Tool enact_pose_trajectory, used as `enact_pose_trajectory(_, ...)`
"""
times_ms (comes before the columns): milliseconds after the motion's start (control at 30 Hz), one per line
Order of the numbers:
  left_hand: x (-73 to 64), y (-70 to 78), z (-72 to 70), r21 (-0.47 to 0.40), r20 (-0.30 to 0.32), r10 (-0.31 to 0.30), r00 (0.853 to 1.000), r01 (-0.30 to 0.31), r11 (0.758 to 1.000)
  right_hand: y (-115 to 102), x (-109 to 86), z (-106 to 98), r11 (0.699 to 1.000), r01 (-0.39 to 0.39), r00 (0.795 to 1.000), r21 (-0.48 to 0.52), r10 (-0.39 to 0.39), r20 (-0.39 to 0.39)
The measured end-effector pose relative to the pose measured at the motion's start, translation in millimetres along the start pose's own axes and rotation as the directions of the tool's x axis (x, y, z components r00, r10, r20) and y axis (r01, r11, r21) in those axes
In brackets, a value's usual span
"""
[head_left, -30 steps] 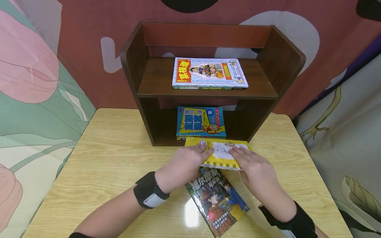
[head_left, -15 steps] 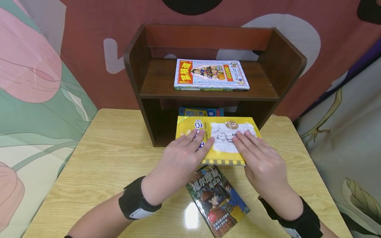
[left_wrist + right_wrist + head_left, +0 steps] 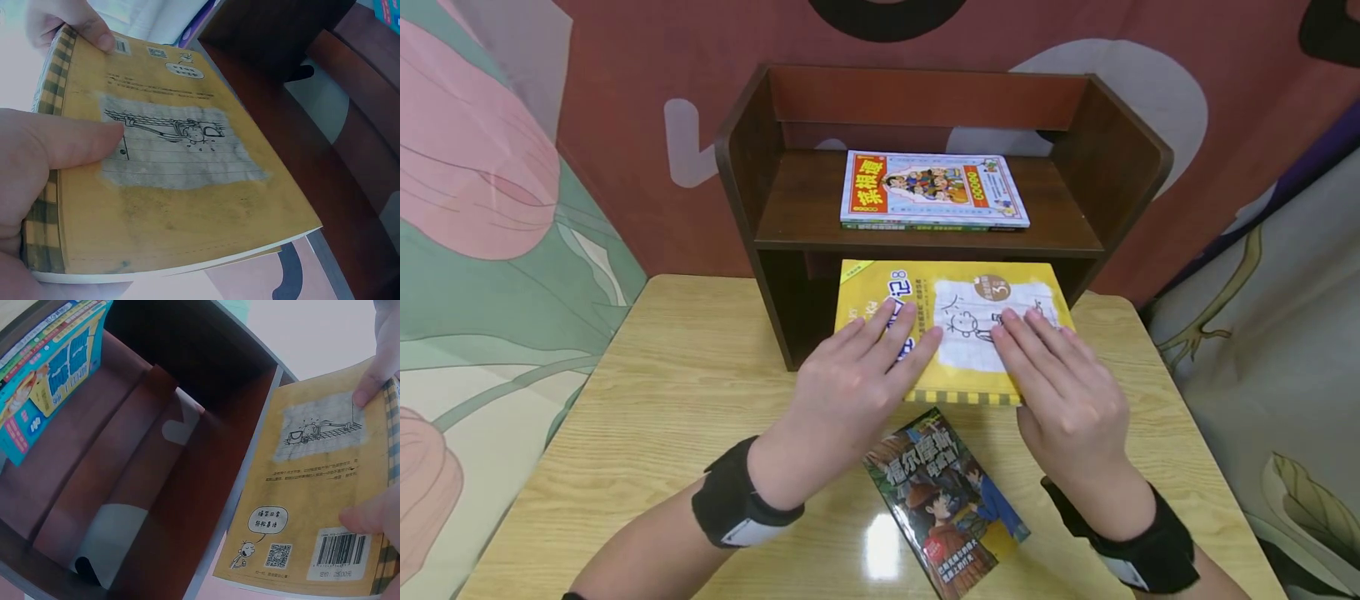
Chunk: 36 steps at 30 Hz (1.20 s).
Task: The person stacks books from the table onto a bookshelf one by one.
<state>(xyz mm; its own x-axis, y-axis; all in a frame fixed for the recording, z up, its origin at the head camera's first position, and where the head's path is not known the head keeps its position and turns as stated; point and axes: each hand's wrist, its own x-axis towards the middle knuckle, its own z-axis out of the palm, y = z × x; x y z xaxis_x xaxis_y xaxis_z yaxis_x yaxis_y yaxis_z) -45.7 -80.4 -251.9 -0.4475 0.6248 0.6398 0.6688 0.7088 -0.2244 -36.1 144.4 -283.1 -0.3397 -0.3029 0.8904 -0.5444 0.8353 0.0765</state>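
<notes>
A yellow paperback book (image 3: 964, 354) is held level in front of the bookshelf by both hands. My left hand (image 3: 850, 383) lies with its fingers spread across the cover's left part, while the right hand (image 3: 1075, 408) has its fingers over the right part. From below, the left wrist view shows the left thumb (image 3: 87, 140) pressing the back cover (image 3: 169, 219). The right thumb (image 3: 369, 519) pinches the same cover beside the barcode in the right wrist view. In the head view the book overlaps the lower compartment's opening.
The dark brown bookshelf (image 3: 745, 167) stands at the back of the wooden table (image 3: 685, 333). White-covered books (image 3: 936, 190) lie stacked on its upper shelf. Blue-covered books (image 3: 56, 375) lie in its lower compartment. A dark comic-style book (image 3: 947, 508) lies slantwise on the table, below the hands.
Both hands have lifted the yellow book from near the table, in front of the lower compartment, up toward the upper shelf's edge. It now hides the blue books in the head view.
</notes>
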Motion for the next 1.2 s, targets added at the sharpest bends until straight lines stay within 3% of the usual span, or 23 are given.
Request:
enact_pose_trajectory(267,11.1,-11.7,-3.5,0.029,-0.085,-0.008,0.996,0.010,1.000,3,18.1,2,1.000,-0.005,1.000,-0.015,0.006,0.004)
enact_pose_trajectory(533,21.5,-24.5,-6.2,0.027,-0.087,-0.040,0.995,0.042,0.999,8,36.3,10,1.000,-0.011,1.000,-0.017,0.011,-0.006)
enact_pose_trajectory(833,41.9,-49.8,8.4,0.086,-0.138,0.028,0.990,-0.016,0.996,29,58.0,31,0.998,0.005,1.000,-0.056,-0.006,-0.028)
enact_pose_trajectory(1033,65.6,-72.2,17.1,0.100,-0.089,0.012,0.996,-0.003,0.995,52,81.6,50,0.997,0.017,0.999,-0.077,-0.014,0.033)
enact_pose_trajectory(1200,72.6,-83.5,26.1,0.108,-0.023,-0.007,1.000,0.010,0.994,63,89.3,61,0.998,0.013,0.997,-0.058,-0.009,0.081)
